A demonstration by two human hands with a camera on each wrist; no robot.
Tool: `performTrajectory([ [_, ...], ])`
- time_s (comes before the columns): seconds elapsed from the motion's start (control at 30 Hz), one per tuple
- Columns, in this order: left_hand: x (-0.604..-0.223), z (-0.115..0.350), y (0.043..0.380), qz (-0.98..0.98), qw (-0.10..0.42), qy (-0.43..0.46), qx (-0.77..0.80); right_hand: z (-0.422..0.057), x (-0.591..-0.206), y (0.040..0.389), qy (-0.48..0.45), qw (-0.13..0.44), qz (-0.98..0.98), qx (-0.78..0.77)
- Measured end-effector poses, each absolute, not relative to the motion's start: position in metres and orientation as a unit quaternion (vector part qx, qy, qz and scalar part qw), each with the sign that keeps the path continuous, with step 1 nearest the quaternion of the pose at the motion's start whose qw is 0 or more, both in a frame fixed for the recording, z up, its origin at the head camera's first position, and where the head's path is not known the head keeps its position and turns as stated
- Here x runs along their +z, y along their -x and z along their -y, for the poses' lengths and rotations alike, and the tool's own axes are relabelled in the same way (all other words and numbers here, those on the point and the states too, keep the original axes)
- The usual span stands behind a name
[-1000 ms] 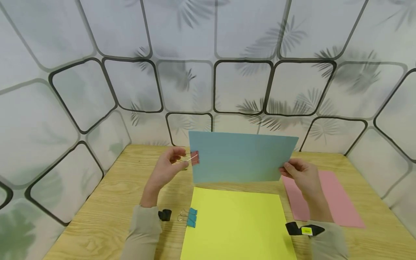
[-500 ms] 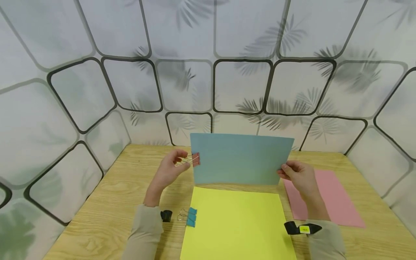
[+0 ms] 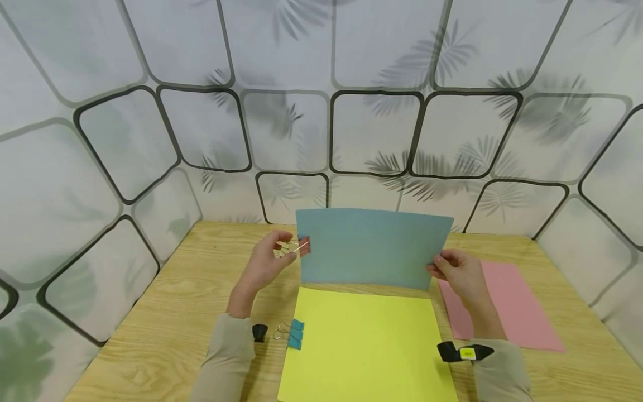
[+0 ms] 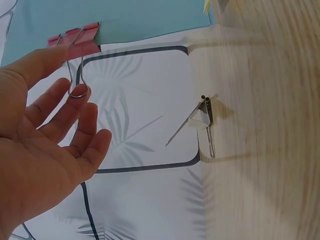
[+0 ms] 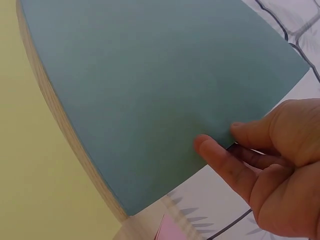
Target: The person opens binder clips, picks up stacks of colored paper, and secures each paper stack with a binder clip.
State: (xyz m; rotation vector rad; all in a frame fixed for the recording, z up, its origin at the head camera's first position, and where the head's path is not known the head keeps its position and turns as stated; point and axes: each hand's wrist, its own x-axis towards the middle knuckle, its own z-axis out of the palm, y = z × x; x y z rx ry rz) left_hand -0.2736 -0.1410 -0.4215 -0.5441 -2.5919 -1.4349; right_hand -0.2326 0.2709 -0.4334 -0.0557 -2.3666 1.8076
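A blue-green sheet [image 3: 374, 248] is held up on edge between the two hands, above the far side of a yellow sheet [image 3: 366, 346]. On its left edge sits a red binder clip [image 4: 82, 41] with wire handles. My left hand [image 3: 262, 261] holds those handles, thumb on one and fingertips against the loop of the other in the left wrist view. At the sheet's right edge, my right hand [image 3: 464, 273] pinches the paper between thumb and fingers; in the right wrist view, fingers [image 5: 225, 162] lie on both sides of the edge.
A blue binder clip [image 3: 296, 334] grips the yellow sheet's left edge. To the right lies a pink sheet [image 3: 512, 307]. A pale binder clip [image 4: 201, 120] stands on the wooden table [image 3: 166, 312] in the left wrist view. Patterned fabric walls [image 3: 374, 134] enclose the table.
The blue-green sheet has come down slightly, and its top edge bows a little. My left hand has shifted slightly right and my right hand slightly left, both keeping their hold.
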Motion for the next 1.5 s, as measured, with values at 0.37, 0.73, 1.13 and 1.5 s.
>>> performTrajectory([
  [0.37, -0.424, 0.134, 0.278, 0.881, 0.101, 0.197, -0.419, -0.272, -0.437, 0.235, 0.021, 0.085, 0.796, 0.598],
  [0.73, -0.428, 0.129, 0.281, 0.897, 0.126, 0.201, -0.373, -0.270, -0.441, 0.239, 0.022, 0.089, 0.798, 0.596],
  [1.13, -0.440, 0.126, 0.290, 0.906, 0.134, 0.200, -0.349, -0.270, -0.447, 0.244, 0.037, 0.081, 0.811, 0.578],
  [1.5, -0.445, 0.124, 0.292, 0.916, 0.125, 0.193, -0.328, -0.270, -0.456, 0.248, 0.046, 0.058, 0.832, 0.550],
])
